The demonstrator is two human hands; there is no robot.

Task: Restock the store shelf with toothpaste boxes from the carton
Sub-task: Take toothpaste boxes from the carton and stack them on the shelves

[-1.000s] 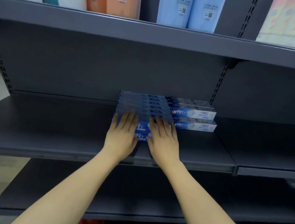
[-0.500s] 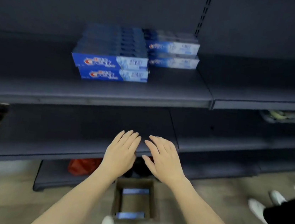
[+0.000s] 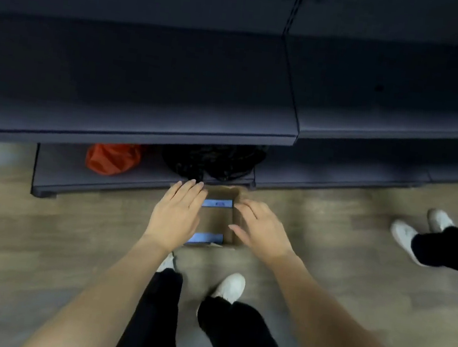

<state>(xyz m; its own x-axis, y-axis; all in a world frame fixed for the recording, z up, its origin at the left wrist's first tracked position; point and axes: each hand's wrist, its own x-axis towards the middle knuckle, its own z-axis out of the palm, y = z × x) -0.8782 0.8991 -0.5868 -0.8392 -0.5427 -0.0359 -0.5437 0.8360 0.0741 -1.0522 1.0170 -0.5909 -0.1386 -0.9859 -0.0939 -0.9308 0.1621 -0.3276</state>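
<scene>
Reaching down over the carton (image 3: 217, 219) on the floor, the left hand (image 3: 175, 214) and right hand (image 3: 262, 229) are both spread flat and hold nothing. Toothpaste boxes (image 3: 217, 203) lie inside; likely light, stiff and slick, best pinched along their long sides.

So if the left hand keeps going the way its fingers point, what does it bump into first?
Probably the far wall of the open brown cardboard carton on the floor, just past the left hand. Its fingers point there, towards the black bag behind, though depth is unclear.
</scene>
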